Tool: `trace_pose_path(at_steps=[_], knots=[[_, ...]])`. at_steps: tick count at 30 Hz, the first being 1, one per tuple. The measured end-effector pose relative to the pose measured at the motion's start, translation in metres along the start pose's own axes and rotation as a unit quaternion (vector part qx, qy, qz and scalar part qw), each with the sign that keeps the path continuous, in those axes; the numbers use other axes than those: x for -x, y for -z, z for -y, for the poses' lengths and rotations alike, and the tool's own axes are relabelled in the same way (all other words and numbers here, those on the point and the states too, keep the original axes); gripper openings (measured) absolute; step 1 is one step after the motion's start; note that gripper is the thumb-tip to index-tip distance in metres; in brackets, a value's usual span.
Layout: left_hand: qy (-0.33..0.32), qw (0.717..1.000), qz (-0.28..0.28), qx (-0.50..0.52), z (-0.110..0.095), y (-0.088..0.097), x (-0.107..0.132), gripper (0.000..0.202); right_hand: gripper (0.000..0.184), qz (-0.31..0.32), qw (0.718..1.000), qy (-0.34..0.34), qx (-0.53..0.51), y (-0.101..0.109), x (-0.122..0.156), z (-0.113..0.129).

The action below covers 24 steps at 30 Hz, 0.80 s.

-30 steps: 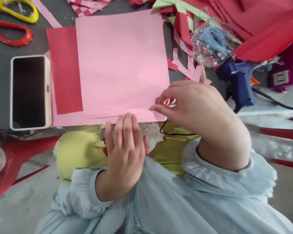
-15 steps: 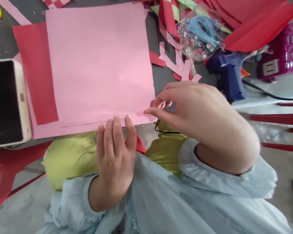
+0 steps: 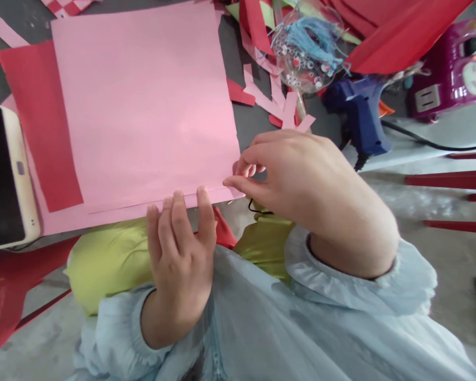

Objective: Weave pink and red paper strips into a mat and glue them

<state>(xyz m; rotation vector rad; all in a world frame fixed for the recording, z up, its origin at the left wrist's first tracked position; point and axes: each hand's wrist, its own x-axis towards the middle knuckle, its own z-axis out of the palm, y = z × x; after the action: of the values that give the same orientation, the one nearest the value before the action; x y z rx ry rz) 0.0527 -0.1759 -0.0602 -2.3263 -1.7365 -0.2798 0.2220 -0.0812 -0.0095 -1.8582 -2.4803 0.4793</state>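
Note:
A large pink paper sheet (image 3: 143,106) lies flat in front of me, partly over a red paper piece (image 3: 39,127). Below them a second pink sheet shows along the near edge. My left hand (image 3: 180,264) rests on that near edge, fingers stretched out and slightly spread, fingertips touching the paper. At the sheet's near right corner, my right hand (image 3: 289,174) is closed in a pinch, thumb on top of the pink paper and the other fingers curled at its side edge. How many layers it grips I cannot tell.
A phone-like device (image 3: 3,180) lies on the left over paper. Paper strips (image 3: 273,100), a clear dish of beads and blue tassels (image 3: 309,53), a blue glue gun (image 3: 360,111) and a purple power socket (image 3: 452,69) are on the right. A red and pink woven piece (image 3: 65,6) sits at the back.
The view has shifted, so papers and tools appear further left. Both hands keep about the same places on the paper's near edge, and the right hand's pinch looks the same.

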Motion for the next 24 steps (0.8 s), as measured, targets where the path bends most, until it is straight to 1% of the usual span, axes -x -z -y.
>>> trace_pose_path(at_steps=[4, 10, 18, 20, 24], knots=[[-0.001, 1.000, -0.002, -0.006, -0.001, -0.001, -0.001, 0.059, 0.022, -0.007, 1.000, 0.001, 0.002, 0.000, 0.000, 0.002], [0.008, 0.999, 0.012, 0.037, -0.001, 0.001, -0.001, 0.062, 0.021, -0.003, 1.000, 0.012, -0.002, 0.000, -0.002, 0.001], [-0.008, 1.000, 0.002, -0.001, -0.001, 0.000, -0.002, 0.062, 0.025, 0.001, 1.000, 0.001, 0.009, 0.004, 0.001, 0.000], [-0.006, 1.000, 0.001, 0.003, -0.001, 0.000, -0.002, 0.063, 0.029, 0.000, 1.000, -0.014, 0.019, 0.008, 0.003, -0.001], [-0.008, 1.000, 0.004, 0.012, -0.001, 0.001, -0.001, 0.066, 0.036, -0.016, 0.995, -0.080, 0.055, 0.016, 0.005, -0.004]])
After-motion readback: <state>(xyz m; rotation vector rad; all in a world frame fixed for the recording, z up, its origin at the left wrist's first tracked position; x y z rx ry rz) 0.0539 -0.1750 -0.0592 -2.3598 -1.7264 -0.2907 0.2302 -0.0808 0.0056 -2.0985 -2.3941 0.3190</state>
